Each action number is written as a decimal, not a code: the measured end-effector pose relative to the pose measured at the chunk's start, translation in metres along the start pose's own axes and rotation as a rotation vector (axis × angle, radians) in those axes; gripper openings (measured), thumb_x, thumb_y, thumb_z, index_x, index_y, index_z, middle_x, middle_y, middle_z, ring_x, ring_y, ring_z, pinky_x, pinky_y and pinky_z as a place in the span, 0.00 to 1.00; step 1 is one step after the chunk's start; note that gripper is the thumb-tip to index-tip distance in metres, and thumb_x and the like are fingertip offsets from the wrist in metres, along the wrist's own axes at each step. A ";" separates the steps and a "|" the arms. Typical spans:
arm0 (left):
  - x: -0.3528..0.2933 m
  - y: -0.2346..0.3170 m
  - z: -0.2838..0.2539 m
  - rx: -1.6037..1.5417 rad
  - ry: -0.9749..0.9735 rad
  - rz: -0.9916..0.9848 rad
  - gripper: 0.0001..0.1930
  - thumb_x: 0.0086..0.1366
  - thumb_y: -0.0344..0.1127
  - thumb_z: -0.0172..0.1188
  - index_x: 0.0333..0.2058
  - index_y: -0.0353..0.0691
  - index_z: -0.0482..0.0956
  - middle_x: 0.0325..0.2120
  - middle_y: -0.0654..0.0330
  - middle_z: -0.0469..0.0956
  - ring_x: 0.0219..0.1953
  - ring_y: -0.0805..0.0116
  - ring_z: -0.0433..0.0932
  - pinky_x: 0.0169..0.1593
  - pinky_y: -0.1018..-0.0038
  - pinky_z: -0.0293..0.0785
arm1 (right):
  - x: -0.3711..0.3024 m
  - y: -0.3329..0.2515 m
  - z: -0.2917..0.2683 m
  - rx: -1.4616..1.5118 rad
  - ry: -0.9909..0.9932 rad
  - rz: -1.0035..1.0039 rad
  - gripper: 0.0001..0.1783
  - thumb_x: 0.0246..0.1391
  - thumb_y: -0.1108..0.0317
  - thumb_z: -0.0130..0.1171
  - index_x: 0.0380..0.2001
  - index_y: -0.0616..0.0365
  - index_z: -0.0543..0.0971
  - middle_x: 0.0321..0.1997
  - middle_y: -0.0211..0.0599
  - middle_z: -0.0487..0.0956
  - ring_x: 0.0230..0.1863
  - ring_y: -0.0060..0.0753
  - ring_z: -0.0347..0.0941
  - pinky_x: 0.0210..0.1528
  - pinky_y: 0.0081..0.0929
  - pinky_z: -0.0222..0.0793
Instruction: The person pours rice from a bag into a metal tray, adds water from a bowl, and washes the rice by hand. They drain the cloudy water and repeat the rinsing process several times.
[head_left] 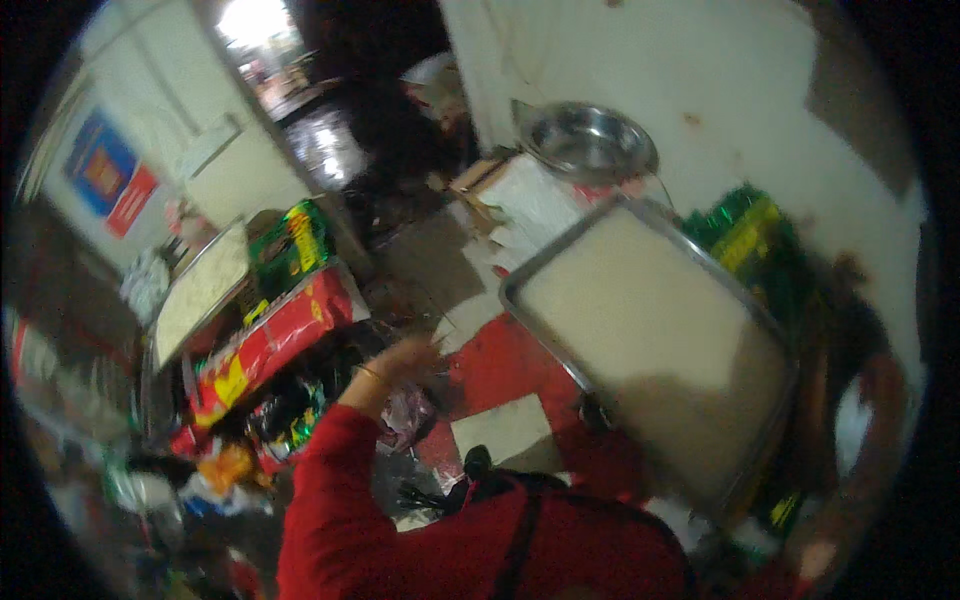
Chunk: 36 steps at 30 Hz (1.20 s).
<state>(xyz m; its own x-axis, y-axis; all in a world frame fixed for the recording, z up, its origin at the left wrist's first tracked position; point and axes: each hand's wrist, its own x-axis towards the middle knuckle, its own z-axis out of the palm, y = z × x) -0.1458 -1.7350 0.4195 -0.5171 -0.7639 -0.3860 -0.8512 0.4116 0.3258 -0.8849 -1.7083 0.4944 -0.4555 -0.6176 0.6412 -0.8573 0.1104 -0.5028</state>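
My left hand (pixel 408 360) reaches forward from a red sleeve, left of a large metal tray. Motion smears its fingers, so I cannot tell whether it holds anything. The rectangular tray (pixel 545 345) sits tilted in the view on my right, filled with a pale off-white mass (pixel 640 300) whose kind is unclear. A shadow falls across its near part. At the lower right edge a blurred patch looks like my right hand (pixel 815 560), beside a bit of red sleeve. Its fingers do not show clearly.
A shiny steel basin (pixel 590 140) stands by the wall beyond the tray. Green-and-yellow bags (pixel 750 235) lie along the tray's right side. On the left are a red-and-yellow package (pixel 280 340) and another pale-filled tray (pixel 205 285). A dark passage (pixel 390 150) opens ahead.
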 end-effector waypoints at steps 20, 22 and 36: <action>-0.266 -0.040 -0.115 0.084 1.763 0.248 0.27 0.58 0.42 0.54 0.53 0.32 0.63 0.52 0.46 0.66 0.54 0.53 0.67 0.54 0.60 0.64 | -0.180 -0.510 0.177 1.145 -0.686 -0.456 0.17 0.55 0.64 0.46 0.43 0.64 0.72 0.39 0.43 0.74 0.40 0.38 0.70 0.40 0.36 0.68; -0.273 -0.036 -0.105 0.101 1.771 0.139 0.27 0.58 0.41 0.54 0.53 0.33 0.63 0.52 0.46 0.66 0.53 0.54 0.67 0.54 0.60 0.64 | -0.190 -0.511 0.196 1.134 -0.753 -0.310 0.15 0.54 0.68 0.48 0.43 0.64 0.72 0.39 0.42 0.74 0.39 0.36 0.70 0.40 0.34 0.68; -0.307 0.007 -0.105 0.229 1.745 -0.219 0.27 0.56 0.38 0.52 0.54 0.35 0.63 0.52 0.48 0.67 0.53 0.57 0.68 0.52 0.63 0.67 | -0.201 -0.558 0.267 1.121 -1.153 -0.363 0.15 0.52 0.80 0.50 0.45 0.61 0.72 0.37 0.34 0.75 0.37 0.25 0.71 0.41 0.22 0.68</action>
<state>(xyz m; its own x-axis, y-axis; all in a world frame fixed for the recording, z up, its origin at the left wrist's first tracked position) 0.0166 -1.5502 0.6307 0.1547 -0.3372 0.9286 -0.9583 0.1774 0.2240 -0.2515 -1.8538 0.4913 0.5648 -0.7577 0.3270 -0.0497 -0.4268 -0.9030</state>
